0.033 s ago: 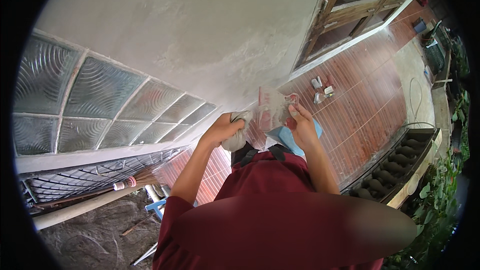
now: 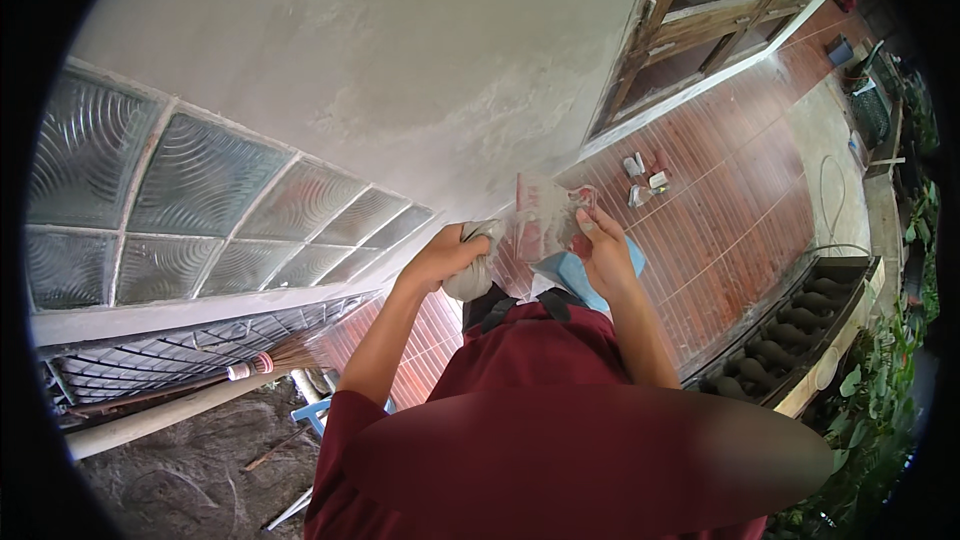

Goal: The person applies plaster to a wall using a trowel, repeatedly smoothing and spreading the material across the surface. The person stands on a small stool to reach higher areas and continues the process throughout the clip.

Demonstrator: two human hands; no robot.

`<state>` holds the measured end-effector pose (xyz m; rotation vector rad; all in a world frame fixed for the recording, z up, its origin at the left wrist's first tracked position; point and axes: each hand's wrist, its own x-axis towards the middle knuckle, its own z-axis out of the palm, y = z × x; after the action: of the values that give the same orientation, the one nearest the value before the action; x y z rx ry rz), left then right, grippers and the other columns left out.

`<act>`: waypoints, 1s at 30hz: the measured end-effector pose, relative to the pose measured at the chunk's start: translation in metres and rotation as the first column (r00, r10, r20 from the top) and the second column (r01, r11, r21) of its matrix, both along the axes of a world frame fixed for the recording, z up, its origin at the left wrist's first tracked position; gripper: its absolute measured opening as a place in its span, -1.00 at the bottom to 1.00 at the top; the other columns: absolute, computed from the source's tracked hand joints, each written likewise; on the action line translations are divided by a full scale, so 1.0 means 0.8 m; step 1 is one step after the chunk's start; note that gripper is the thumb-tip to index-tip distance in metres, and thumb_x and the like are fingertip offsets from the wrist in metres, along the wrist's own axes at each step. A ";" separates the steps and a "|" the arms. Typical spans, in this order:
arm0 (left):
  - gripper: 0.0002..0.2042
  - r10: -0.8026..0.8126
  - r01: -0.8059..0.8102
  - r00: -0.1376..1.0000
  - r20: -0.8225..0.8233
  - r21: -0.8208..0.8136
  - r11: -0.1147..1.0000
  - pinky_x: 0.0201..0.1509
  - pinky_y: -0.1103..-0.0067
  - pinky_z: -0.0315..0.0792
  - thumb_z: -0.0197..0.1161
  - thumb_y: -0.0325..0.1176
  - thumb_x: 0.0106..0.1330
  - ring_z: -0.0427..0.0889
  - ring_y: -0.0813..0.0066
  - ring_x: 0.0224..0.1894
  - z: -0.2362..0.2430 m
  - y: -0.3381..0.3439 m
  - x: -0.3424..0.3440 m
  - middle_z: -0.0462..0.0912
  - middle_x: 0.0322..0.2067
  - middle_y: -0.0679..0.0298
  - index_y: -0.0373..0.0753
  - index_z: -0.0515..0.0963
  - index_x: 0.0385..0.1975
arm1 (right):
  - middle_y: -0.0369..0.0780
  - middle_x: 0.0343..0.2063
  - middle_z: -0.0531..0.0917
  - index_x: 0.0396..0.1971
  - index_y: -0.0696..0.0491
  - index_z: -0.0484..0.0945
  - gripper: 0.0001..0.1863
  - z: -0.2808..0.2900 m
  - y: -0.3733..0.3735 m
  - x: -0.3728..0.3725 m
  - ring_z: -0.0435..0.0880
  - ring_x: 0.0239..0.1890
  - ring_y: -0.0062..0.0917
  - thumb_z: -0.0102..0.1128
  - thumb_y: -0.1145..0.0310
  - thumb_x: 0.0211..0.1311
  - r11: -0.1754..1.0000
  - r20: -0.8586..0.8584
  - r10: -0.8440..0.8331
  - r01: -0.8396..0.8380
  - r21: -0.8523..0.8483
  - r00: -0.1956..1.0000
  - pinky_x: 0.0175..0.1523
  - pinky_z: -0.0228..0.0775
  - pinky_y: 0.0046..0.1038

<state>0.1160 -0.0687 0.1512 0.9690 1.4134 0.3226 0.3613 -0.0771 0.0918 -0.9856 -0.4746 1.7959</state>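
My left hand (image 2: 440, 258) is closed round a soft, folded grey bundle (image 2: 470, 278); whether it is putty or a putty-smeared bag or cloth, I cannot tell. To its right, my right hand (image 2: 603, 248) pinches the edge of a clear plastic putty spreader (image 2: 541, 212) with red markings and grey smears. The spreader is held up between my hands, its far edge close to the bundle. Beyond both hands rises a grey plastered wall (image 2: 400, 70) with patchy smears. Below my right wrist shows a light blue object (image 2: 575, 280), partly hidden.
Small cans or packs (image 2: 640, 180) lie on the red striped tile floor (image 2: 720, 210). At right stands a planter-like railing (image 2: 790, 335) beside plants. Glass blocks (image 2: 200, 175) line the wall at left, above a broom (image 2: 265, 365) and a pole. A wooden-framed window (image 2: 700, 30) is at upper right.
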 end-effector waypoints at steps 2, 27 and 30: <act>-0.75 -0.068 0.063 0.996 0.057 0.086 0.994 -0.37 0.60 0.37 0.21 -0.33 0.15 0.45 0.59 -0.44 -0.002 0.004 -0.001 0.49 -0.47 0.33 -0.35 0.49 -0.23 | -0.41 -0.32 0.59 -0.06 0.10 0.49 -0.77 -0.002 0.001 -0.001 0.48 -0.50 -0.80 0.01 0.36 0.36 0.998 0.010 0.039 -0.039 0.043 0.999 -0.32 0.36 -0.69; -0.71 -0.306 0.324 0.942 -0.135 0.148 0.934 -0.47 0.61 0.25 0.27 -0.17 0.24 0.32 0.65 -0.55 -0.014 0.030 0.028 0.44 -0.61 0.42 -0.27 0.48 -0.53 | -0.29 -0.16 0.61 -0.01 0.14 0.46 -0.72 -0.007 0.002 0.004 0.57 -0.24 -0.66 -0.04 0.34 0.39 0.994 0.052 0.037 -0.042 0.098 0.998 -0.15 0.41 -0.56; -0.72 -0.301 0.323 0.942 -0.147 0.160 0.933 -0.47 0.60 0.23 0.28 -0.20 0.23 0.28 0.65 -0.57 -0.019 0.031 0.031 0.41 -0.64 0.43 -0.27 0.47 -0.56 | -0.37 -0.21 0.59 -0.01 0.10 0.48 -0.72 -0.004 0.000 0.006 0.50 -0.34 -0.76 -0.01 0.31 0.39 0.992 0.120 0.067 -0.079 0.100 0.991 -0.24 0.34 -0.66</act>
<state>0.1405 -0.0442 0.1357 1.3650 1.3269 0.1591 0.3664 -0.0769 0.0889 -1.0145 -0.6784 1.7657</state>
